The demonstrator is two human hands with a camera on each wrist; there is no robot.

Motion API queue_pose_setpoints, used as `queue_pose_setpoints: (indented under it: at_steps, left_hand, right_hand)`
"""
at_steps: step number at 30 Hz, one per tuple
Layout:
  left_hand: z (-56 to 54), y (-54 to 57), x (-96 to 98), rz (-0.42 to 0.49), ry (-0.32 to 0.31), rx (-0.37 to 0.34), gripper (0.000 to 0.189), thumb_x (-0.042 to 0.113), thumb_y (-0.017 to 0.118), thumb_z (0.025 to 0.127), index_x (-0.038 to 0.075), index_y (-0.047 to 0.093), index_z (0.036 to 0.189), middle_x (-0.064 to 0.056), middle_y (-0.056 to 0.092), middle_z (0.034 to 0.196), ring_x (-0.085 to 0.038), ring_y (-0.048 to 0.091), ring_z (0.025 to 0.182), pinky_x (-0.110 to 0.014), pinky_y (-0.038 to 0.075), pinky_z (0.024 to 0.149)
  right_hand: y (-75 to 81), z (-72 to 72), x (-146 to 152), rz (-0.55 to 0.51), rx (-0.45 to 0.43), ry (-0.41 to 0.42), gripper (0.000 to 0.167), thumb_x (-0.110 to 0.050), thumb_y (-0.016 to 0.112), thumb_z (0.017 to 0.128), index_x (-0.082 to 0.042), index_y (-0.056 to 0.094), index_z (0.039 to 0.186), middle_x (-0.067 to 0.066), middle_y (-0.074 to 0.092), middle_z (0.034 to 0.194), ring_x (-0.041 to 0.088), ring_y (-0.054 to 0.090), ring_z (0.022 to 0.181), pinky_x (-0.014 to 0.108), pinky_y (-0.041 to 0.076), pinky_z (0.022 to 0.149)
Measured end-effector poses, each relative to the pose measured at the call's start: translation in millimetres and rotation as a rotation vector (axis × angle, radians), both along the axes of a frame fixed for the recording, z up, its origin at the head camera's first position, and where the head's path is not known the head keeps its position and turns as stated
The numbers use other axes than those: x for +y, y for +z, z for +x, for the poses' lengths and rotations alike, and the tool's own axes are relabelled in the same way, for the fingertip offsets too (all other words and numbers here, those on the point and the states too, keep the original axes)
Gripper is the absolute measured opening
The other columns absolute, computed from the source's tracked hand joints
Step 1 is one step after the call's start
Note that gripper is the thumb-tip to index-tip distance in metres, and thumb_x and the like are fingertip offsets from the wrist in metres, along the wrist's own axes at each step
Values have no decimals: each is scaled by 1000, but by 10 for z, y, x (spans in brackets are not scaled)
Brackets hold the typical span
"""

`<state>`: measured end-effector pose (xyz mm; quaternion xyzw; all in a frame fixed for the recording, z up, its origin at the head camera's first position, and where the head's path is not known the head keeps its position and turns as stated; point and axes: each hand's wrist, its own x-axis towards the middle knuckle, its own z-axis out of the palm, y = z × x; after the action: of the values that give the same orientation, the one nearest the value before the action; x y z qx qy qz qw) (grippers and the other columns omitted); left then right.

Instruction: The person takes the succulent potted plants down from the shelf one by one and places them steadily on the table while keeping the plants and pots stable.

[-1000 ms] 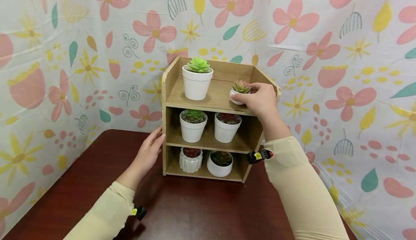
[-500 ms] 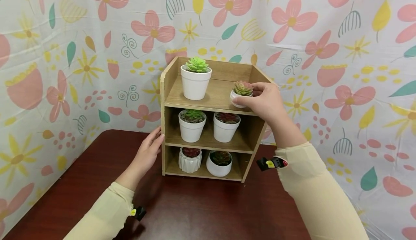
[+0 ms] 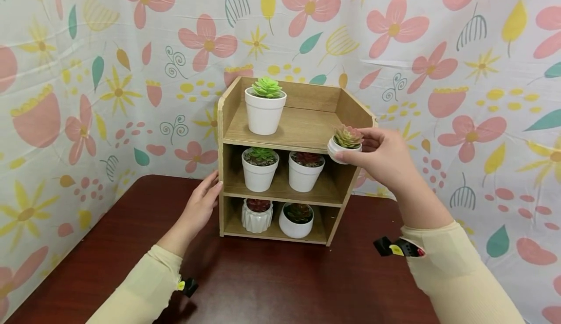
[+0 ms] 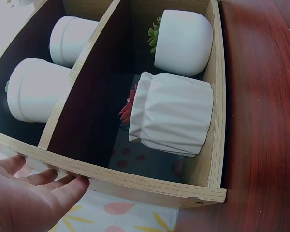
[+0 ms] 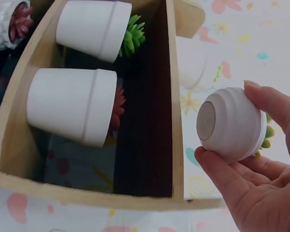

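Note:
In my right hand [image 3: 385, 161] I grip a small white pot with a pink-green succulent [image 3: 346, 141], off the front right corner of the top board. The right wrist view shows the bottom of that small pot [image 5: 227, 124] between thumb and fingers, clear of the wood. My left hand [image 3: 201, 200] rests its straight fingers against the left side of the wooden shelf [image 3: 280, 198]. Close up in the left wrist view, the fingertips of that hand [image 4: 38, 195] touch the outer side panel.
A tall white pot with a bright green succulent [image 3: 265, 112] stands top left. Two white pots, one green [image 3: 259, 173] and one dark red [image 3: 306, 174], fill the middle tier. Below sit a fluted pot [image 3: 256, 217] and a round pot [image 3: 296, 224]. The dark red-brown table [image 3: 280, 280] carries the shelf.
My right hand has lifted the small potted succulent off the top board and drawn it right and toward me. The left hand stays at the shelf's side.

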<state>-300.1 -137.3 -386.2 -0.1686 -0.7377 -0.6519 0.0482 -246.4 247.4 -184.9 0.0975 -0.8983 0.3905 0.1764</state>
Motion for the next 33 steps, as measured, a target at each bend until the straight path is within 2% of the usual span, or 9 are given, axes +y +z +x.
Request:
queue_pose_setpoints:
  at_steps: [2,4,8,11,18,23,33]
  left_hand:
    - [1,2,0,2,0,1,66,45,38,112,15,16,167,-16,20,171,-40,24,157,-67,29,119]
    - [5,6,1,5,0,0,65,44,38,112,15,17,167,-16,20,171,-40,24,156,-67,29,120]
    - [3,-1,-2,11,-3,-2,65,43,38,112,16,17,166,-16,20,171,-40,24,157,-67,29,120]
    - [7,-13,-6,12,-2,-9,65,44,38,112,16,17,167,-15,20,171,-39,24,157,-66,28,121]
    - [18,-15,-10,20,2,-14,64,42,39,112,16,18,166,-15,21,171,-38,25,157,-66,29,120]
    - [11,-6,-16,21,-2,-12,64,43,39,112,16,18,166,-16,21,171,-39,26,157,-67,28,120]
    - [-5,10,-9,15,-12,-17,65,41,42,111,16,19,166,-17,21,171,-40,27,156,-67,29,120]
  right_hand:
    - [-42,30,64,-26,-12,13,63,-35,89,81,-11,67,135,-23,73,93,-8,68,91,14,55,74]
    - [-93,60,122,-52,-25,19,63,-34,89,82,-10,66,135,-27,72,89,-9,68,91,14,55,74]
    - [-228,99,227,-105,-2,63,60,-27,88,83,-4,66,134,-27,74,97,-6,72,91,15,57,75]
    - [-334,125,304,-96,33,82,58,-24,88,84,-4,67,134,-29,74,102,-6,72,90,14,56,74]
    - [-583,181,458,-56,54,11,56,-24,89,82,-4,69,131,-29,72,91,-9,70,85,14,57,70]
    - [-767,199,559,-53,22,-61,57,-27,89,82,-2,68,129,-30,68,88,-12,67,83,13,55,70]
    - [-1111,187,696,-107,10,-53,56,-21,90,81,0,68,128,-28,69,92,-8,69,84,14,57,71]
